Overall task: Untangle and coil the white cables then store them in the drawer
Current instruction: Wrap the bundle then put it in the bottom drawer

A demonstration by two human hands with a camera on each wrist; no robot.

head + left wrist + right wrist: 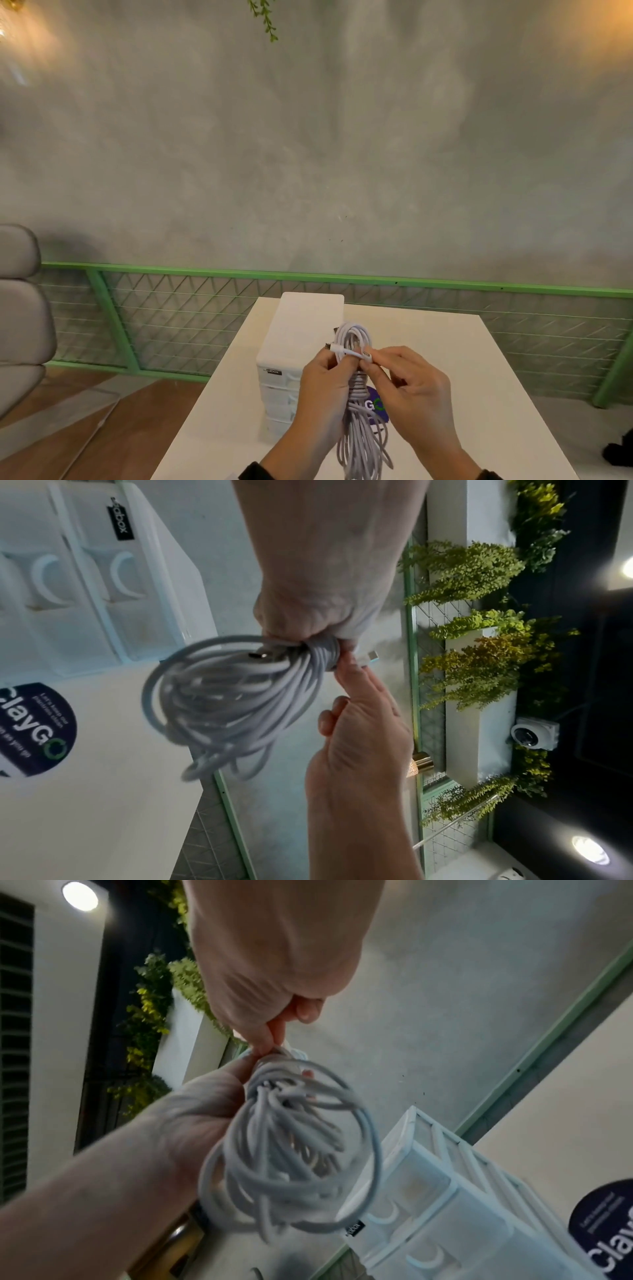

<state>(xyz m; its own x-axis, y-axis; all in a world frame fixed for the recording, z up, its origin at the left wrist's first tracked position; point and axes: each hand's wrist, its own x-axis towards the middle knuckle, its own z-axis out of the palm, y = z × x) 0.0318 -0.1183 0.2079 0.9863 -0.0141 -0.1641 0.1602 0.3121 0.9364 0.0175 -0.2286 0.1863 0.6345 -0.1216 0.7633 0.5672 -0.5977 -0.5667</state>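
Observation:
A bundle of white cables [362,440] is held upright above the white table [445,346], its loops hanging down over the front edge. My left hand [323,377] grips the bundle round its wrapped middle. My right hand [376,365] pinches a loose cable end with a white connector [349,353] lying across the top of the wrap. The left wrist view shows the coil [232,696] below my left fist [318,607] and that connector [371,656] at my right fingertips. The white drawer unit [301,329] stands just left of the hands, its drawers shut.
A dark round sticker [375,407] lies on the table under the bundle. A green mesh railing [205,308] runs behind the table before a grey wall. A grey padded chair [20,308] stands at the far left. Wood floor shows on the left.

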